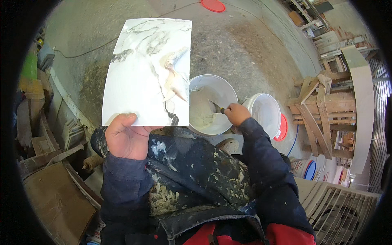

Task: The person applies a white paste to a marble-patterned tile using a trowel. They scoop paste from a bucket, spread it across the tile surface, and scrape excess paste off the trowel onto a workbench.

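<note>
As hands [127, 139] [238, 114] grip panel [141, 85], trowel [220, 109] too, labelled tub [300, 166]

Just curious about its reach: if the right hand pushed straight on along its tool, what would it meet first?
Probably the greyish paste in the white bucket; the tool may be touching it, though depth is unclear.

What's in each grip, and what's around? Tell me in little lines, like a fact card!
Left grip: holds a marble-patterned sheet by its lower edge
Right grip: holds a dark-handled tool, its blade inside the left bucket
Left bucket: has pale paste in it
Right bucket: white
Nearer red lid: by the right bucket
Farther red lid: on the floor
</note>
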Demonstrator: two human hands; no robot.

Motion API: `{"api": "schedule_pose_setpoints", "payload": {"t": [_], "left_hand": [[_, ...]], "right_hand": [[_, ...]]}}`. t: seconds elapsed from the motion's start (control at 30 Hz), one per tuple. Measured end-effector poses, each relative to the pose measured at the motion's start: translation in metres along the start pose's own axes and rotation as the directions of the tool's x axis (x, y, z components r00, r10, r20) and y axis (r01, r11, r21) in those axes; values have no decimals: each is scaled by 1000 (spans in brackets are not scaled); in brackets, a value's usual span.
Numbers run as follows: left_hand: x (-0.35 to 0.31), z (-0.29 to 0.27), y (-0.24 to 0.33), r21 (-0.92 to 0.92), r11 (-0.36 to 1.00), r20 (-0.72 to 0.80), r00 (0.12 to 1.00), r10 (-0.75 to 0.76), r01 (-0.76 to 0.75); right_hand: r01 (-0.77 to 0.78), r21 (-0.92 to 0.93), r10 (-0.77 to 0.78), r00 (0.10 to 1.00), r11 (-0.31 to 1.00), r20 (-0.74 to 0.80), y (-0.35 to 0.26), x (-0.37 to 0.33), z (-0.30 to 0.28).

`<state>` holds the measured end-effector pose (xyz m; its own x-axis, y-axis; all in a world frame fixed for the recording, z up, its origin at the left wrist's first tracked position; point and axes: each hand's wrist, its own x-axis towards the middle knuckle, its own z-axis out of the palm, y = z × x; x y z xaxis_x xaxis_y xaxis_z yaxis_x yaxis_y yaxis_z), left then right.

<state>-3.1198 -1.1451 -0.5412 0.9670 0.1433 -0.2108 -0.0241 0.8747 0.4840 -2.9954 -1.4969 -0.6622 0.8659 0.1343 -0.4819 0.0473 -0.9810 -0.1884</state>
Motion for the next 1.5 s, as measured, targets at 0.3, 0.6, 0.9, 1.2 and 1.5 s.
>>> {"api": "schedule_pose_setpoints", "payload": {"t": [0.3,0.6,0.9,1.2,1.5], "left_hand": [[-6,-6,5,-1,1000,-143,990,-15,15],[0,1,4,12,1000,-242,970,4,-1],[3,-2,3,55,998,-130,991,-26,33],[17,-6,-8,80,990,-52,992,-111,115],[21,2,-10,-40,986,149,977,-151,159]], "right_hand": [[-137,-252,175,975,958,138,-10,89,66],[-198,-140,232,927,970,293,3,115,104],[-265,155,185,899,952,398,15,109,108],[-110,791,177,984,602,2,-14,-41,-68],[389,800,-171,921,457,-350,-66,-199,-158]]}}
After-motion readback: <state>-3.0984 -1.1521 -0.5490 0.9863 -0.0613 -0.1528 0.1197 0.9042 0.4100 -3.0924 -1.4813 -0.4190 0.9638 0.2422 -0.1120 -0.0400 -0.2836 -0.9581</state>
